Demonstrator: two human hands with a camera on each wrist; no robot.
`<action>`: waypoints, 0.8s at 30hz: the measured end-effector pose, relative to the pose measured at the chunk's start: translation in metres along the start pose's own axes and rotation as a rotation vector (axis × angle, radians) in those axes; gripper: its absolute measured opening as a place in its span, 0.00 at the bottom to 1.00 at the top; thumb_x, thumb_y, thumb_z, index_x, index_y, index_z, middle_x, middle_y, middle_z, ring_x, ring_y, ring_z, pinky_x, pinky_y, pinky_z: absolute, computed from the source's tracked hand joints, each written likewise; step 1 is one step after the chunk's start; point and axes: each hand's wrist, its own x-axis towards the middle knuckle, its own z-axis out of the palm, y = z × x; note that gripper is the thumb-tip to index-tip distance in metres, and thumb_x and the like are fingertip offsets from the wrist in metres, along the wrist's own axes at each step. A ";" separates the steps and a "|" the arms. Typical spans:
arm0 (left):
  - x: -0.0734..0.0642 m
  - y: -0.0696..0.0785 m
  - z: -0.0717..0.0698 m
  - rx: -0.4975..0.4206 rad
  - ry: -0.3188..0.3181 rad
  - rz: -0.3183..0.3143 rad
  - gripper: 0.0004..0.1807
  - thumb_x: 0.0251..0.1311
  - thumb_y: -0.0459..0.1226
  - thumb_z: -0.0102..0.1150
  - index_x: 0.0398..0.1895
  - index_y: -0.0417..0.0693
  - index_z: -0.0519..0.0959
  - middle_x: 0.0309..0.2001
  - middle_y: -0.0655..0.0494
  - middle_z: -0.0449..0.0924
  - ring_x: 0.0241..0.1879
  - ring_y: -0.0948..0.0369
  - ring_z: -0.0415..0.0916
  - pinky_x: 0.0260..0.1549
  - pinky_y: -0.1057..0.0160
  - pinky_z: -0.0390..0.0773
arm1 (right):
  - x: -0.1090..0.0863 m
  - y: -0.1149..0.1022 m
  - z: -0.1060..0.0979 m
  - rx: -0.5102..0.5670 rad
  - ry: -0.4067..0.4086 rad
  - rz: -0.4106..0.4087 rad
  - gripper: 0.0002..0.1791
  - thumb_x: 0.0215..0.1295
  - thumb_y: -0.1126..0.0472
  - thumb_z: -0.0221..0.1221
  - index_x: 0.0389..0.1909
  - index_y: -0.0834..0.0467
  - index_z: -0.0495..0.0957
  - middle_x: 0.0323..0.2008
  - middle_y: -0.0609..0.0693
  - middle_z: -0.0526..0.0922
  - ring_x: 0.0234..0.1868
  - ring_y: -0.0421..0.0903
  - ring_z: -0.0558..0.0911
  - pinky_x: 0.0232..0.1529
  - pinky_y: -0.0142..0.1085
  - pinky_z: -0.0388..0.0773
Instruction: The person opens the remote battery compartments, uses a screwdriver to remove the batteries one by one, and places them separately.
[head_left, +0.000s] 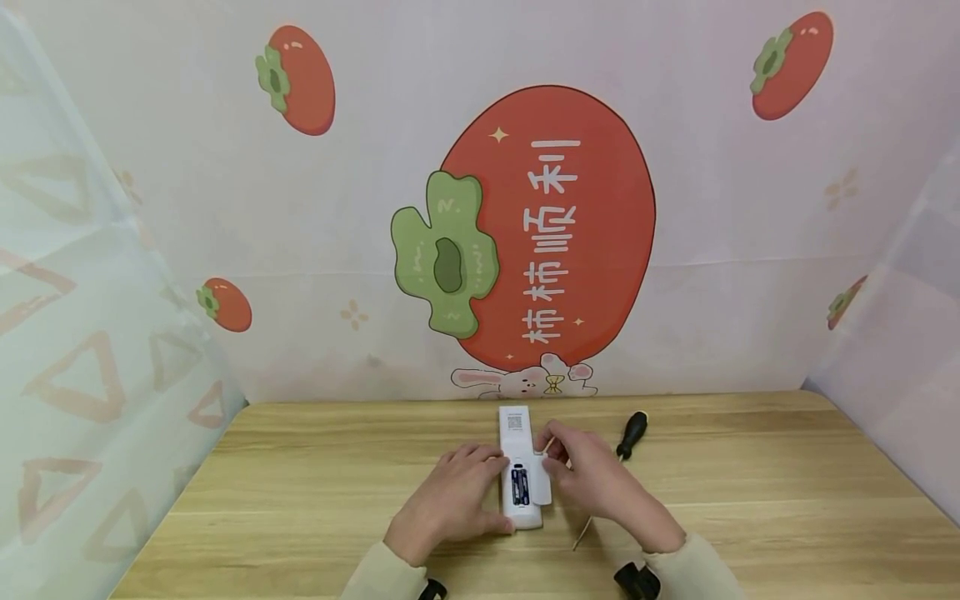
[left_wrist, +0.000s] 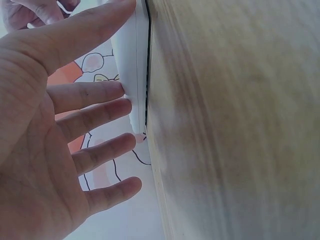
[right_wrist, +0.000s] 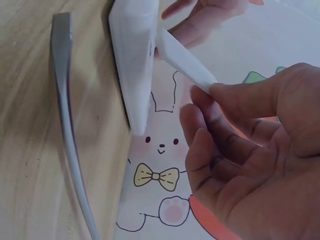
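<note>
A white remote control [head_left: 514, 435] lies back side up on the table, its battery compartment uncovered. Two dark batteries [head_left: 520, 487] sit side by side in it. My left hand [head_left: 457, 497] rests at the remote's left side, thumb near the lower end. In the left wrist view, the extended fingers of that left hand [left_wrist: 50, 125] meet the remote's side edge [left_wrist: 131, 65]. Between thumb and fingertips, my right hand [head_left: 588, 471] pinches the white battery cover [head_left: 542, 485]. The right wrist view shows that cover [right_wrist: 186, 61] tilted beside the remote's upper face.
A screwdriver with a black handle [head_left: 634, 429] lies right of the remote, its shaft passing under the right forearm. Its flat metal tip [right_wrist: 62, 35] shows in the right wrist view. Behind the wooden table [head_left: 322, 467] stands a printed cloth backdrop [head_left: 360, 208].
</note>
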 end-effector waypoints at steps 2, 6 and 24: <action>0.000 0.000 0.000 0.000 0.002 -0.001 0.43 0.49 0.59 0.76 0.65 0.47 0.77 0.66 0.54 0.74 0.68 0.51 0.67 0.66 0.43 0.68 | 0.000 0.000 -0.001 0.005 -0.013 -0.006 0.11 0.65 0.75 0.62 0.38 0.55 0.77 0.28 0.42 0.76 0.31 0.41 0.75 0.33 0.33 0.75; 0.000 0.000 0.001 -0.005 0.004 0.001 0.43 0.48 0.59 0.76 0.65 0.47 0.77 0.66 0.54 0.74 0.68 0.51 0.66 0.65 0.43 0.68 | -0.001 0.002 -0.003 0.002 -0.023 -0.040 0.11 0.64 0.76 0.61 0.38 0.56 0.78 0.27 0.42 0.76 0.30 0.41 0.74 0.31 0.32 0.74; 0.000 0.000 0.000 -0.003 0.000 -0.002 0.43 0.49 0.58 0.76 0.66 0.47 0.77 0.67 0.55 0.73 0.68 0.52 0.66 0.66 0.43 0.68 | -0.002 0.001 -0.007 -0.018 -0.100 -0.053 0.10 0.64 0.74 0.62 0.36 0.55 0.78 0.26 0.42 0.77 0.29 0.40 0.75 0.29 0.32 0.75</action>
